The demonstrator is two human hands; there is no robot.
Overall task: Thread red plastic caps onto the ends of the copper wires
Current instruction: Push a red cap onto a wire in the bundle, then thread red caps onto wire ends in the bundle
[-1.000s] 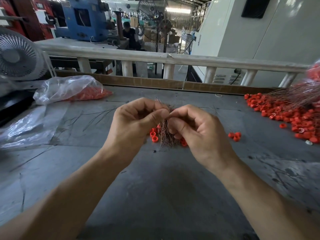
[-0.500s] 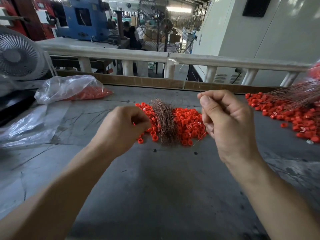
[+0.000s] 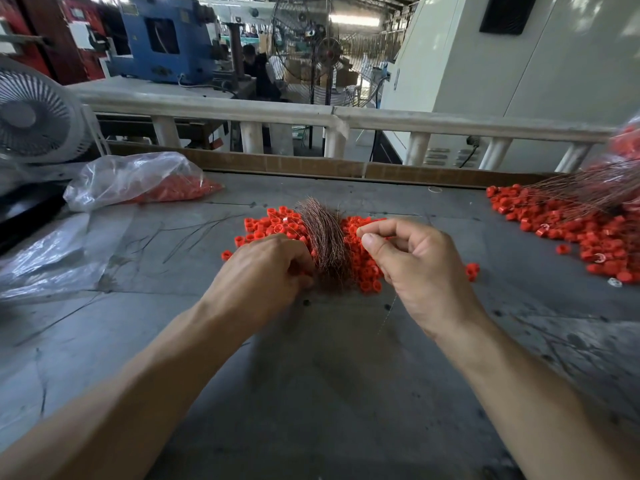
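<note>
A bundle of thin copper wires (image 3: 323, 237) lies across a pile of small red plastic caps (image 3: 273, 225) in the middle of the grey table (image 3: 311, 393). My left hand (image 3: 263, 271) is down on the caps at the bundle's left side, fingers curled into the pile; what they hold is hidden. My right hand (image 3: 415, 268) hovers just right of the bundle, thumb and forefinger pinching a single thin copper wire (image 3: 389, 306) that trails down below the palm.
A second heap of red caps (image 3: 575, 233) with long copper wires (image 3: 588, 188) lies at the right. A clear plastic bag of caps (image 3: 138, 181) and a white fan (image 3: 34, 116) sit at the left. A cardboard strip (image 3: 311, 164) and a railing (image 3: 346, 114) bound the far edge.
Both hands have parted and come down: the left dropped into the caps beside the bundle, the right lowered toward the pile still pinching a wire.
</note>
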